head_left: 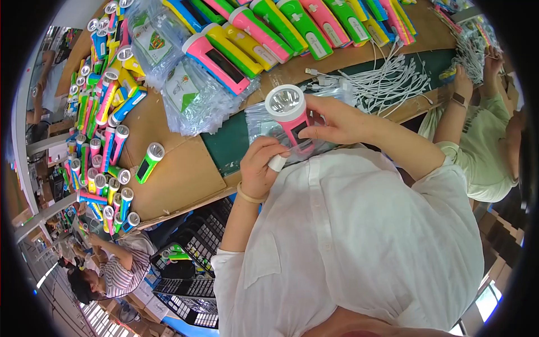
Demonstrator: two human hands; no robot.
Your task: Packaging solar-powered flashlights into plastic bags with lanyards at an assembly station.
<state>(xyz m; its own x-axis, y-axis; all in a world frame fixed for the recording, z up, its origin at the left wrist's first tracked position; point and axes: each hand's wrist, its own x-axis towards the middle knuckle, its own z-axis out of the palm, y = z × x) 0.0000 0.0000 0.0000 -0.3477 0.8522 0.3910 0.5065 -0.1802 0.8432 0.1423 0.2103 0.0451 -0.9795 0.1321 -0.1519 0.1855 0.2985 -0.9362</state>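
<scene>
White shirt [359, 247] fills the near field; both forearms rise from it to the work.

Torch [292, 115], pink body with white head, sits upright between the hands above a clear bag [264, 121], lens toward the camera. Right hand [337, 118] wraps its fingers around the body from the side; left hand [264, 168] pinches the lower end, fingers narrow, one tip capped in white. Judged: light, rigid plastic, smooth and a bit slippery; lens is the fragile part (best held by the barrel, as now). Bag is limp and crinkly, likely to cling.

Bench [174, 174]: brown card over green. Rows of coloured torches [264, 28] lie beyond, more heaped at the left [101, 112], one green torch [149, 163] apart. Bag stacks [191, 95] just beside the hands. White cables [387, 78] to the right, where a co-worker's hand [463, 84] works. Nothing crowds the grip.
</scene>
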